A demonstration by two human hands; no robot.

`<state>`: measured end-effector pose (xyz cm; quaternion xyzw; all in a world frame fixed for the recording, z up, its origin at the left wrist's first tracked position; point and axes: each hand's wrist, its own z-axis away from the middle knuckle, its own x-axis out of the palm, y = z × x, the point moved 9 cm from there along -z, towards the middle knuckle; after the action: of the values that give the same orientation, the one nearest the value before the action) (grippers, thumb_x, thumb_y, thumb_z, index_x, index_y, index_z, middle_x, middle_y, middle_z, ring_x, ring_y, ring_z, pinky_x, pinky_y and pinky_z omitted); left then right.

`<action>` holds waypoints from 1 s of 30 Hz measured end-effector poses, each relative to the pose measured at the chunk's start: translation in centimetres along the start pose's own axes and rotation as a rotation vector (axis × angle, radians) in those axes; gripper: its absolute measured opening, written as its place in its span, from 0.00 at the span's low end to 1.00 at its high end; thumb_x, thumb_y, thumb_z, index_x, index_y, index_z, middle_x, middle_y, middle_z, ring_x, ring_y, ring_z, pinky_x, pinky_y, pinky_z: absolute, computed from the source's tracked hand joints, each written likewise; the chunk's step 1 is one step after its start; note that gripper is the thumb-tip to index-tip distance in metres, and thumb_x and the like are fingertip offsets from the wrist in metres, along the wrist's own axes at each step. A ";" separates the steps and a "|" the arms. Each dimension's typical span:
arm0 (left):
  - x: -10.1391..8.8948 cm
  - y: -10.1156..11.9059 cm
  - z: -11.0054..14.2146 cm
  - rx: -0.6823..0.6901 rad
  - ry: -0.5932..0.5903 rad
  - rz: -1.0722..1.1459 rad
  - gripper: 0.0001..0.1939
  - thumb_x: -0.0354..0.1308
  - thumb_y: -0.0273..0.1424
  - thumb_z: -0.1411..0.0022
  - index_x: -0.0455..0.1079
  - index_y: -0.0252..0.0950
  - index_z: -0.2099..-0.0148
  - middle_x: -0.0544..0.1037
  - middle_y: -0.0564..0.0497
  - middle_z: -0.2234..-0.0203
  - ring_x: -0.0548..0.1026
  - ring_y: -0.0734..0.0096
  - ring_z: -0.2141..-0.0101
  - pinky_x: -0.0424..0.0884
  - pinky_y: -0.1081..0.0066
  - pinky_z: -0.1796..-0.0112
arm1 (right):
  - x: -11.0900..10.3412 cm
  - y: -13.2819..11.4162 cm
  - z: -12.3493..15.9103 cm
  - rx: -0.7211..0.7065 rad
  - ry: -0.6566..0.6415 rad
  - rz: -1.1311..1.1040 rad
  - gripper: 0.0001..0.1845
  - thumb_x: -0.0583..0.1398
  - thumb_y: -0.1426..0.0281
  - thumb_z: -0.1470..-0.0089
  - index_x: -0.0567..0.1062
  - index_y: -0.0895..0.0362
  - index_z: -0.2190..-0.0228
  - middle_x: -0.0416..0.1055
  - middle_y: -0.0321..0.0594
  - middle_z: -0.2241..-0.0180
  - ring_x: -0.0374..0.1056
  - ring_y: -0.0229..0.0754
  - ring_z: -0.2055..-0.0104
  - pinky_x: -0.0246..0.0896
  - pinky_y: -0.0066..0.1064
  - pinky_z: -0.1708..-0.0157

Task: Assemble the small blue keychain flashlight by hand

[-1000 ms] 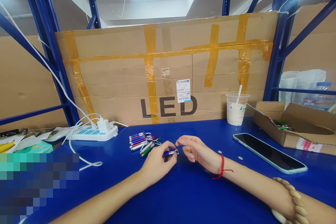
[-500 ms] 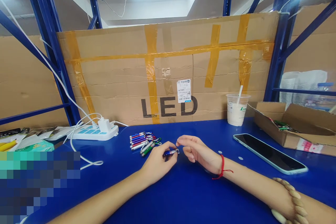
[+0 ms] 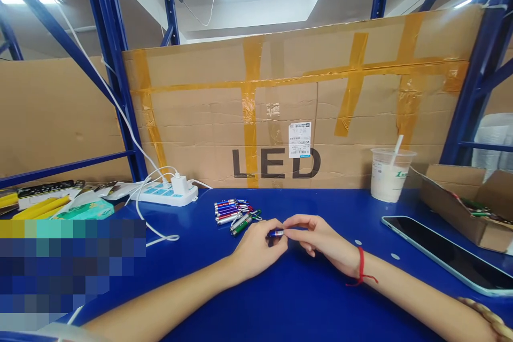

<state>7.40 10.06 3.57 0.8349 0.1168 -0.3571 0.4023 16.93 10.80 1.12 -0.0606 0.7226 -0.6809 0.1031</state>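
A small blue metal tube that looks like a keychain flashlight (image 3: 276, 233) lies between the thumb and fingers of my left hand (image 3: 258, 248), its silver end pointing right. My right hand (image 3: 318, 238) pinches at that end with thumb and forefinger, the other fingers curled below. The fingertips partly cover the tip, so any small part there is hidden. Just beyond my left hand lies a pile of similar keychain flashlights (image 3: 234, 214) in blue, red, silver and green, some with metal clips.
A white power strip (image 3: 164, 194) with cables stands left of the pile. On the right are a drink cup with a straw (image 3: 388, 176), a phone (image 3: 444, 251) and an open cardboard box (image 3: 457, 214). Taped cardboard (image 3: 192, 128) walls the back of the blue table (image 3: 248, 304).
My right thumb and forefinger have come together onto the end of the flashlight, where they were slightly apart from it. The view has turned left, shifting everything rightward.
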 end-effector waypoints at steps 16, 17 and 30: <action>-0.1 -0.3 0.1 -0.033 0.031 0.023 0.05 0.50 0.28 0.46 0.67 0.36 0.68 0.67 0.56 0.80 0.62 0.76 0.81 0.58 0.76 0.78 | -1.6 1.3 -0.8 0.056 0.078 0.033 0.21 0.70 0.60 0.69 0.75 0.61 0.73 0.64 0.30 0.86 0.49 0.26 0.88 0.43 0.22 0.88; -0.1 -0.3 0.1 -0.031 0.031 0.022 0.05 0.50 0.28 0.46 0.67 0.36 0.67 0.67 0.56 0.81 0.63 0.76 0.80 0.58 0.77 0.78 | -1.6 1.5 -0.9 0.061 0.079 0.039 0.21 0.70 0.60 0.69 0.75 0.61 0.73 0.64 0.31 0.85 0.50 0.26 0.87 0.43 0.22 0.88; -0.2 0.3 0.3 0.054 0.034 0.021 0.06 0.51 0.29 0.43 0.66 0.36 0.63 0.68 0.57 0.81 0.64 0.75 0.81 0.58 0.77 0.79 | -1.8 2.0 -0.4 0.168 0.051 0.166 0.26 0.69 0.55 0.69 0.76 0.61 0.69 0.58 0.28 0.89 0.48 0.27 0.86 0.41 0.22 0.87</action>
<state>7.23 9.62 3.81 0.8526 0.1052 -0.3417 0.3812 18.66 11.74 -0.71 0.0258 0.6680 -0.7294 0.1454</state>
